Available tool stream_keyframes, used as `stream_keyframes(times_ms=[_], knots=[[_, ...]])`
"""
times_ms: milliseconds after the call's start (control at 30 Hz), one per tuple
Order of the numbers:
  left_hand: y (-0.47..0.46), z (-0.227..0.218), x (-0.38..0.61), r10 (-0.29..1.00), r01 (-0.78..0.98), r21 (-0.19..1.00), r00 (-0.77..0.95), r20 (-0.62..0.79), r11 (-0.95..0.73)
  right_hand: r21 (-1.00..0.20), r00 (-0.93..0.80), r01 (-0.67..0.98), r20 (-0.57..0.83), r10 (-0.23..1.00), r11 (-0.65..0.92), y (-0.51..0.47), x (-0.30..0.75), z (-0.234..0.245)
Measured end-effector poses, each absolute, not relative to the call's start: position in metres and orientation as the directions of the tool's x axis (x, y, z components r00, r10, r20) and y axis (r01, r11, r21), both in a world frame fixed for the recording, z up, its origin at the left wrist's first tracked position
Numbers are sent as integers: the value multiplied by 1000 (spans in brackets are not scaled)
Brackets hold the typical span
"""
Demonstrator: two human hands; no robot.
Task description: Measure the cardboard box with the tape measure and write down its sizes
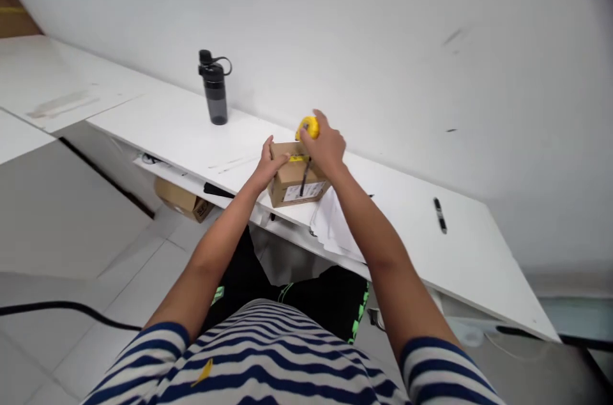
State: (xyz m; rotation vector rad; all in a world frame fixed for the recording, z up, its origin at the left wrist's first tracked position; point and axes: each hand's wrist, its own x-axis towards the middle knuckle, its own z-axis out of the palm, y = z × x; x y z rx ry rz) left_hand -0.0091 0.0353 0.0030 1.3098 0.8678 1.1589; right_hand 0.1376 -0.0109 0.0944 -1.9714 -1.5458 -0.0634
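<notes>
Head view: right hand (328, 148) grips the yellow tape measure (309, 127) above the far edge of the cardboard box (282, 189), while the left hand (268, 170) clasps the box's left side, thumb on the yellow tape blade (297, 158) laid across the top. The box sits near the front edge of the white desk (397, 207), a black strap (305, 178) hanging over its labelled front (slightly blurred), white papers (330, 220) just beside it, partly behind the right forearm. Dark water bottle (216, 98) stands back left, black pen (440, 216) lies well apart at right.
</notes>
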Motion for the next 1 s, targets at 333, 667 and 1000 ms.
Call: stream_keyframes(times_ms=[333, 667, 1000], knots=[[43, -5, -2, 956, -307, 951, 266, 127, -41, -233, 217, 963, 358, 908, -138, -12, 123, 85], [57, -21, 3, 933, -342, 935, 300, 200, -90, -180, 255, 964, 420, 871, -196, -122, 130, 64], [59, -20, 3, 925, -371, 923, 308, 224, -100, -228, 303, 948, 436, 847, -222, -150, 135, 48]])
